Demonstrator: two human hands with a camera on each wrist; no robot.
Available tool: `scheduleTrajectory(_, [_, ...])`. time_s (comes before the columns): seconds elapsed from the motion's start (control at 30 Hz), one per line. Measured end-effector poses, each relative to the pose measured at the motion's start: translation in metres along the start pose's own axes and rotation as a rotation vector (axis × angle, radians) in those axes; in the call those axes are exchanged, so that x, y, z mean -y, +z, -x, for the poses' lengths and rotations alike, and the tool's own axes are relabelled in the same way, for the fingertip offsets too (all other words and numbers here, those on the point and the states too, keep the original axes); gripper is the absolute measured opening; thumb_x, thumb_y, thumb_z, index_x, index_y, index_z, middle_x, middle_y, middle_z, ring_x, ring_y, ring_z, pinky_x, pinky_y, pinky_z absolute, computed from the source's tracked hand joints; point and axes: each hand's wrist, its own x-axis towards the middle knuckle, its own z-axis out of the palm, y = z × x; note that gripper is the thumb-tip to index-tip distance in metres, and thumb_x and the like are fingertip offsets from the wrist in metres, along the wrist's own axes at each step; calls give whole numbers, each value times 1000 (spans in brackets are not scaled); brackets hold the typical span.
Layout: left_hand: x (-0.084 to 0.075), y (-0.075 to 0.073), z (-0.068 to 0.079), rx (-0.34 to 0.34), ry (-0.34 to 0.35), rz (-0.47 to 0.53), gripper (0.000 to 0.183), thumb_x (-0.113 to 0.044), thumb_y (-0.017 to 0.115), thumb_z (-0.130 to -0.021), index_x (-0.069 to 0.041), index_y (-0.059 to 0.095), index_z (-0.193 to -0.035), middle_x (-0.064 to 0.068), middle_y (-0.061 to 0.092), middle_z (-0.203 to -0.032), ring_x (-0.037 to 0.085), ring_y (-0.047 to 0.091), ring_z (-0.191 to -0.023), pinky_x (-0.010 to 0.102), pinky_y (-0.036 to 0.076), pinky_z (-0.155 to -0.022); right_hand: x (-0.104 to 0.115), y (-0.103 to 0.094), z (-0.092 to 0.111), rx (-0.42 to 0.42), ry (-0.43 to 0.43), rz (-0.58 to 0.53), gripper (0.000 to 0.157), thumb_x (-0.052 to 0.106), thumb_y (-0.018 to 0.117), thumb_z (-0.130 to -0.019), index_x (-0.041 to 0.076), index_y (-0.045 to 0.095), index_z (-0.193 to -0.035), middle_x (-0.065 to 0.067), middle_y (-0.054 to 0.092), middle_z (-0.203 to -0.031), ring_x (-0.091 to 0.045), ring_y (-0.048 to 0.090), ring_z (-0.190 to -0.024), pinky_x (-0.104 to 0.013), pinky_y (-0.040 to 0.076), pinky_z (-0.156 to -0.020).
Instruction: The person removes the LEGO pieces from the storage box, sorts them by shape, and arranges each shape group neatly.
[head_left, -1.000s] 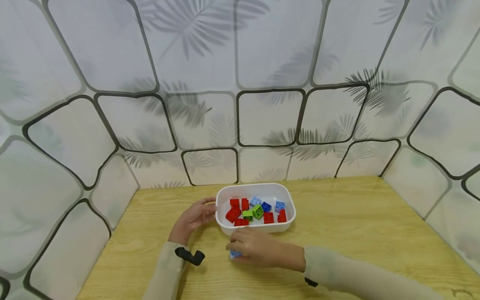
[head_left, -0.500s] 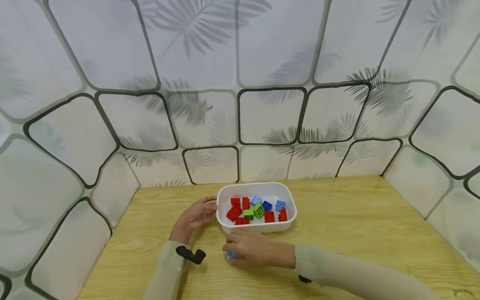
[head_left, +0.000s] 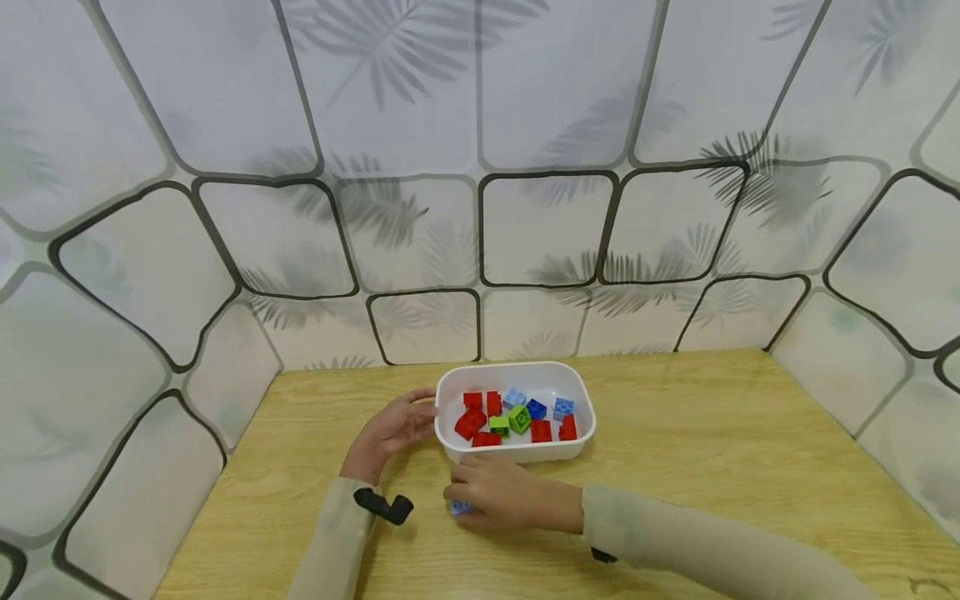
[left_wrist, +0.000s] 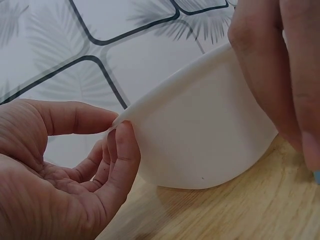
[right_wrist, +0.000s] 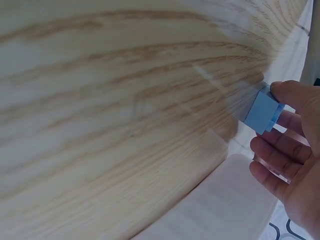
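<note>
A white plastic tray (head_left: 517, 454) stands on the table with several red, green and blue toy bricks in it. At its left end, my left hand (head_left: 390, 429) pinches the rim between thumb and fingers, as the left wrist view shows. My right hand (head_left: 502, 493) is in front of the tray's near side, low over the table. Between its thumb and fingers it holds a light blue toy brick (right_wrist: 262, 111); in the head view the fingers cover most of this brick. The green bricks (head_left: 519, 419) lie in the middle of the tray, with a dark blue brick (head_left: 536, 408) beside them.
The wooden table (head_left: 697, 433) extends to both sides of the tray. Behind it and at the sides hangs a patterned curtain (head_left: 540, 242). Dark straps or mounts (head_left: 384, 506) sit at both wrists.
My right hand has shifted slightly left along the tray's front, still holding the light blue brick. The left hand stays at the tray's left end.
</note>
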Motion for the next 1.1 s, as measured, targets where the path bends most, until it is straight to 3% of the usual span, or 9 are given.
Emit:
scheduleTrajectory(0.27, [0,0,0,7,-5,6,43,0,49,-104,4,34,-144,-4,69,-104,6,68,-92,21,56,-79,2,0,-2,24,33,17,28,41,67,-98,22,71,-118,9,65,-101,-5,53,-91,-12,43,-78])
scheduleTrajectory(0.43, [0,0,1,15,0,7,46,0,48,-104,5,31,-146,-3,69,-106,7,68,-92,21,56,-78,4,-5,-3,12,43,16,33,43,67,-98,21,70,-121,7,67,-106,-6,59,-97,-17,49,-87])
scheduleTrajectory(0.73, [-1,1,2,19,-6,12,47,0,51,-103,5,32,-146,-3,69,-106,7,68,-93,21,58,-79,1,-40,3,-167,47,-38,34,39,73,-94,16,71,-118,4,69,-109,-8,65,-99,-20,54,-90])
scheduleTrajectory(0.97, [-2,1,3,11,-16,36,45,0,50,-103,3,33,-145,-3,68,-104,7,68,-91,21,57,-78,-31,-62,12,-310,117,-42,24,28,78,-91,14,74,-110,2,71,-106,-14,67,-99,-29,56,-89])
scheduleTrajectory(1.1, [-2,1,2,0,-21,52,43,1,50,-103,2,35,-142,-3,68,-104,7,67,-92,21,57,-78,-59,-71,21,-323,184,-52,20,21,79,-89,12,75,-107,0,71,-101,-15,67,-93,-31,56,-82])
